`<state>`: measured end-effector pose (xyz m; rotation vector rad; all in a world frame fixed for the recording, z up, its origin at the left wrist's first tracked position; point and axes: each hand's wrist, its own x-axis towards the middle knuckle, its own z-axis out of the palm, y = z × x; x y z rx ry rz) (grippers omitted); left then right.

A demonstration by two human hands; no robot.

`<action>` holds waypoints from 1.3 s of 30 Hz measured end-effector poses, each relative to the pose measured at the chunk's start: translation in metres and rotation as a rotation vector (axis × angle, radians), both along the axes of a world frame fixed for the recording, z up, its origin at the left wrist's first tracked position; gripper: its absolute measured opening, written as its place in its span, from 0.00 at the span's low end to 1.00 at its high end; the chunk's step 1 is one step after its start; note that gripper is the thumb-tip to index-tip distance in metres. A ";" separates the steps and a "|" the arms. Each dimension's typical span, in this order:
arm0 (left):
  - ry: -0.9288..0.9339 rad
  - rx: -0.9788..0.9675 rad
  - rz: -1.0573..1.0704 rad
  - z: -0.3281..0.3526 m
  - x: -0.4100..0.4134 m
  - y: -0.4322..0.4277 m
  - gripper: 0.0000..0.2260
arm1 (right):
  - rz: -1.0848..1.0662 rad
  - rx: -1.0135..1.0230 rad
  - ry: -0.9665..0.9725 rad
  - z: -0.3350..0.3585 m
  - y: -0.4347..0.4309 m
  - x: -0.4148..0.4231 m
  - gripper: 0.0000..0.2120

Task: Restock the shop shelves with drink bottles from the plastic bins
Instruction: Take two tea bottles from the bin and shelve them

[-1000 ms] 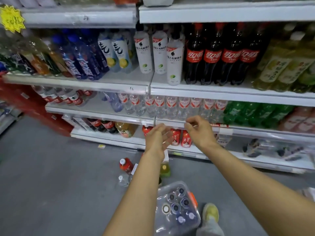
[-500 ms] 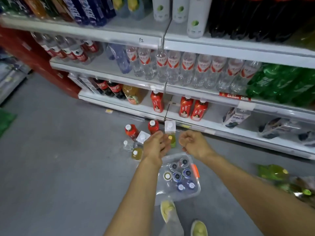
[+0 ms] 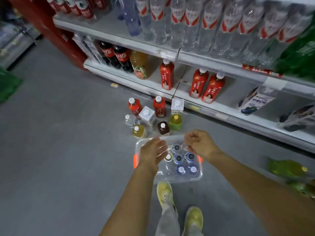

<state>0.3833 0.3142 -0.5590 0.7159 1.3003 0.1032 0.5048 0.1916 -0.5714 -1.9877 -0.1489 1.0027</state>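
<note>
A clear plastic bin with orange latches stands on the grey floor in front of my feet. It holds several blue-capped water bottles standing upright. My left hand hovers over the bin's left side with fingers relaxed and holds nothing. My right hand is curled over the bin's far right corner, its fingertips pinching the top of a clear bottle. The white bottom shelf carries three red tea bottles.
A cluster of loose bottles and square white-capped bottles stands on the floor between bin and shelf. The shelf above holds a row of water bottles; cola bottles stand bottom left. Green bottles lie at the right. My yellow shoes are behind the bin.
Both hands dropped from shelf height down to the bin as my view tilted down. The right hand's fingers have closed on a bottle top; the left hand has opened.
</note>
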 end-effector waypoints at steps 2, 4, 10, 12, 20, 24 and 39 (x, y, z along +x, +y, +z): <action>0.023 -0.019 0.008 -0.020 -0.012 -0.008 0.04 | -0.002 -0.043 -0.005 -0.028 -0.011 -0.006 0.12; 0.040 -0.040 0.007 -0.043 -0.023 -0.018 0.05 | 0.028 -0.098 -0.018 -0.055 -0.021 -0.015 0.10; 0.095 -0.083 0.022 -0.110 -0.053 -0.033 0.03 | 0.213 -0.202 -0.039 -0.117 -0.030 -0.045 0.16; 0.110 -0.094 0.027 -0.131 -0.060 -0.031 0.02 | 0.286 -0.226 -0.036 -0.135 -0.025 -0.050 0.09; 0.151 -0.049 0.010 -0.222 -0.074 -0.004 0.03 | 0.391 -0.218 -0.152 -0.235 0.007 -0.060 0.20; 0.180 0.055 0.006 -0.260 -0.075 0.021 0.09 | 0.523 -0.304 -0.236 -0.275 0.022 -0.062 0.24; 0.250 0.482 -0.297 -0.399 -0.051 0.073 0.34 | 0.886 -0.586 -0.554 -0.368 0.055 -0.057 0.21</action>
